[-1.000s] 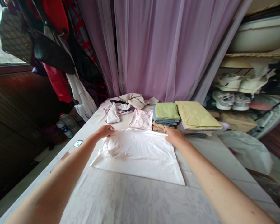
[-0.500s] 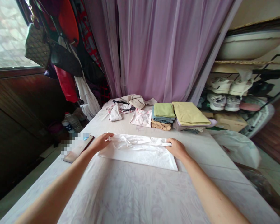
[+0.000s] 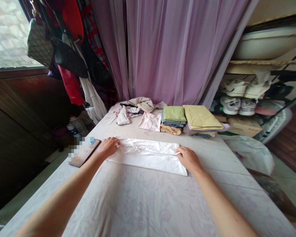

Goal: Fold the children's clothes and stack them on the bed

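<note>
A white garment [image 3: 148, 157], folded into a long flat strip, lies across the patterned bed sheet [image 3: 140, 200]. My left hand [image 3: 108, 147] grips its left end, and my right hand [image 3: 188, 160] holds its right end, where a thin strip of cloth shows by the fingers. Beyond the strip lie a pink printed top [image 3: 150, 121], a tan garment [image 3: 171, 129], a folded green stack [image 3: 174, 113] and a folded yellow cloth [image 3: 202, 117]. Crumpled clothes [image 3: 135, 108] sit at the far end of the bed.
A dark phone [image 3: 85, 153] lies on the sheet near my left hand, part of its surroundings pixelated. A purple curtain [image 3: 162, 49] hangs behind the bed. Bags [image 3: 39, 42] hang at the left, shoes [image 3: 238, 97] fill a rack at the right, and a white plastic bag [image 3: 249, 154] sits below it.
The white garment has gone from a wide sheet to a narrower folded strip. Both hands have come closer to me and stay at its ends. The view has tilted, bringing the phone into full sight.
</note>
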A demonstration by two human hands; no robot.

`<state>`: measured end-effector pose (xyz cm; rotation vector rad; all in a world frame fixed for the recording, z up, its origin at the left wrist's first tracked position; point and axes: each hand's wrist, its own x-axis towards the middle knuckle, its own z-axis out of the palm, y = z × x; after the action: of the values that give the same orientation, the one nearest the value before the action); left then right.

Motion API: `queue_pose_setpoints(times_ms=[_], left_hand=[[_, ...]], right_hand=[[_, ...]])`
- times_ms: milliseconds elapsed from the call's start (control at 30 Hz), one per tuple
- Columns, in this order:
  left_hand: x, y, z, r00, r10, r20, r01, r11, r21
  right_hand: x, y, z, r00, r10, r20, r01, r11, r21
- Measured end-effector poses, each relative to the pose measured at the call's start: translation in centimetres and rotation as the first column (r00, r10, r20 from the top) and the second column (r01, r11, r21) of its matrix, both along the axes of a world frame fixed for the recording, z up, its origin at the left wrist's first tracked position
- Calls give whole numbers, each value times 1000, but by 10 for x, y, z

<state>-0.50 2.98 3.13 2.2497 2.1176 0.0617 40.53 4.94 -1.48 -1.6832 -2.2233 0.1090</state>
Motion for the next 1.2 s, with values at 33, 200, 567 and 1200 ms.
queue_pose_setpoints(times_ms=[33,200,567,1200], left_hand=[[4,-2,2,999,10,-32,-9,1000,8],[41,-11,11,995,-98,25,94,986,135],[82,15,-5,970,-237,47,235,971,46],[110,15,3,948,-310,70,302,948,102]], right_hand=[[0,-1,1,1000,12,6,-11,1000,-18],[-10,-7,15,998,38,56,-37,999,-20],[-12,-7,4,994,110,-20,-111,985,-135],[-32,-3,13,994,97,-47,-98,995,-16]])
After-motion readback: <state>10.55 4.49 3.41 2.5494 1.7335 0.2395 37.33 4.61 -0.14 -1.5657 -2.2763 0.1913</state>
